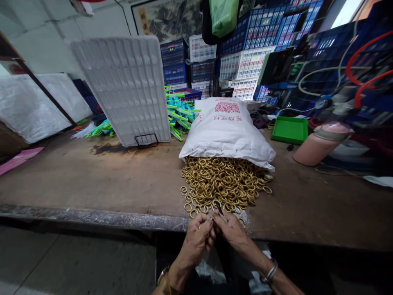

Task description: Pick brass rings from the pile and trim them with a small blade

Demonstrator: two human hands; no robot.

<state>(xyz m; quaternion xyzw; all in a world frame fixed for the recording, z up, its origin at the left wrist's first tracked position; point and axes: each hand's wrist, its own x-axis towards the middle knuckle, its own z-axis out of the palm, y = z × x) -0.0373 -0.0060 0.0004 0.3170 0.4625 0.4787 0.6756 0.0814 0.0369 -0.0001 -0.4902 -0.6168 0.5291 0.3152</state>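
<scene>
Crates [260,28] rise in stacks behind the worktop [92,176], which runs nearly the whole width of our view. Left of the middle, toward the back edge, we see a tall ribbed panel [123,82] standing upright; a knock could topple it, we judge, given its height. Nearer the middle lies a white sack [227,133], its mouth turned to the front edge, and from under it spreads a heap of rings [221,184] reaching almost to that edge. Should the sack sag or be tugged, we think more would pour out and push the foremost ones over. Green sticks [181,121] crowd the gap between panel and sack, while a green tray [289,130] and a pink bottle [317,145] sit toward the right, clear of our hands; the sack itself blocks any straight reach to the back edge. At the front edge our hands meet: the left hand [199,234] is curled in, thumb against fingers, though we cannot tell what it pinches; the right hand [231,230] is closed around a dark-tipped tool [219,208]. A slip could nick the left fingers. One loose ring [242,222] lies beside the right hand, where a brush might send it off the worktop.
</scene>
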